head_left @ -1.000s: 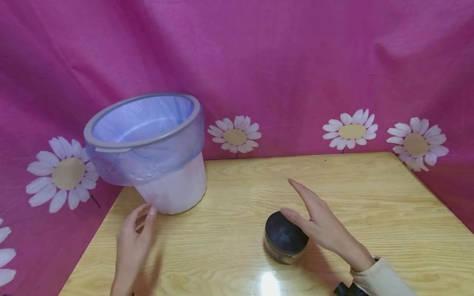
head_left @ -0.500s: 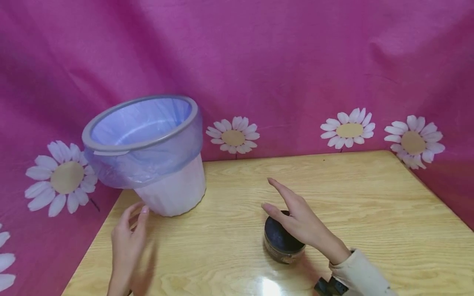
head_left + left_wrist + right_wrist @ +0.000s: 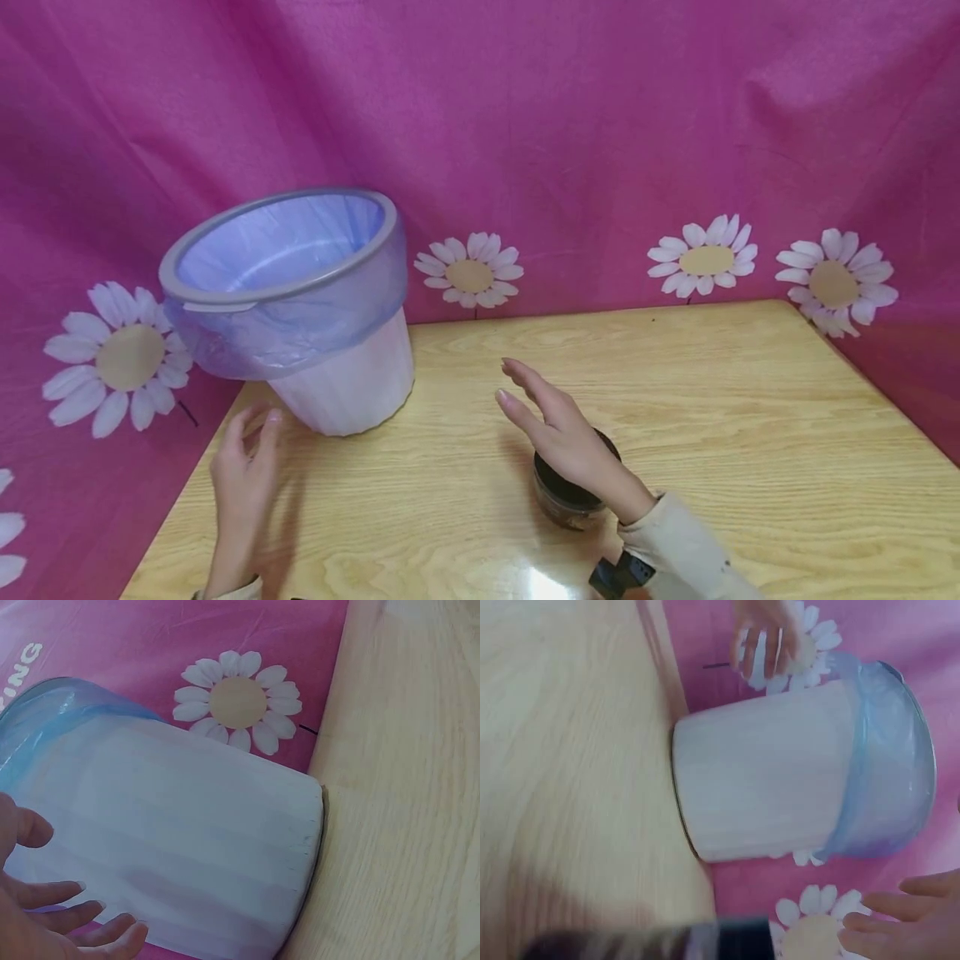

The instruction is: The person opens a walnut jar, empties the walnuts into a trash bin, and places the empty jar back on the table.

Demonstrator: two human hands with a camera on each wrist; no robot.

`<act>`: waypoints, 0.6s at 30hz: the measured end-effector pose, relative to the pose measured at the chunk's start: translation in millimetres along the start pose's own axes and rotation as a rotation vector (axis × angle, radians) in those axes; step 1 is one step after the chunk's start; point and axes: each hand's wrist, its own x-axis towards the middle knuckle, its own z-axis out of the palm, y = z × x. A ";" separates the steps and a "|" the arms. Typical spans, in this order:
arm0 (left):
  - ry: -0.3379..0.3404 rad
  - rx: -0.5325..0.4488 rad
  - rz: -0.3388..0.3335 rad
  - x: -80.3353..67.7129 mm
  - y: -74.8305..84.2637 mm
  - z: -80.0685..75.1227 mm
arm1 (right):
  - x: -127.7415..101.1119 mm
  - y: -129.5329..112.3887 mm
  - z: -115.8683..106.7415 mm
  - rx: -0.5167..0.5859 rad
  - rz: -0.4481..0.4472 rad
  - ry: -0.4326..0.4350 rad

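Moved: right hand (image 3: 566, 437) has slid toward the bin (image 3: 300, 308), now over the jar (image 3: 570, 496).
Right grip: fingers spread, holding nothing.
Left hand (image 3: 243, 483): beside the bin's base, fingers loose, grip empty.
Jar: on the worktop (image 3: 712, 400), well right of the bin.

White bin (image 3: 341, 387) with blue liner stands upright at the table's back-left — dark-lidded jar (image 3: 567, 500) front-centre

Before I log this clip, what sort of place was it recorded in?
Probably a staged tabletop set, not a lived-in room: a pink cloth backdrop printed with daisies hangs behind a bare wooden table, which carries only a lined waste bin and a dark-lidded jar.
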 end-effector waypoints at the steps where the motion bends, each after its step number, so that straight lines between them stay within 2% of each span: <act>1: 0.001 -0.003 -0.003 0.7 -0.9 -0.1 | 1.8 -0.8 3.2 0.027 0.005 -0.002; 4: 0.010 0.006 -0.011 2.7 -2.8 -0.2 | 7.1 -1.7 13.1 0.084 0.013 -0.007; 8: 0.022 0.006 -0.031 6.8 -5.0 -1.6 | 17.2 -1.4 26.2 0.095 0.017 0.017; 14: -0.025 -0.020 -0.089 12.6 -8.5 -3.2 | 37.0 0.7 45.7 0.112 0.027 0.096; 18: -0.019 -0.059 -0.109 17.6 -9.3 -3.1 | 49.0 1.5 57.6 0.154 0.059 0.120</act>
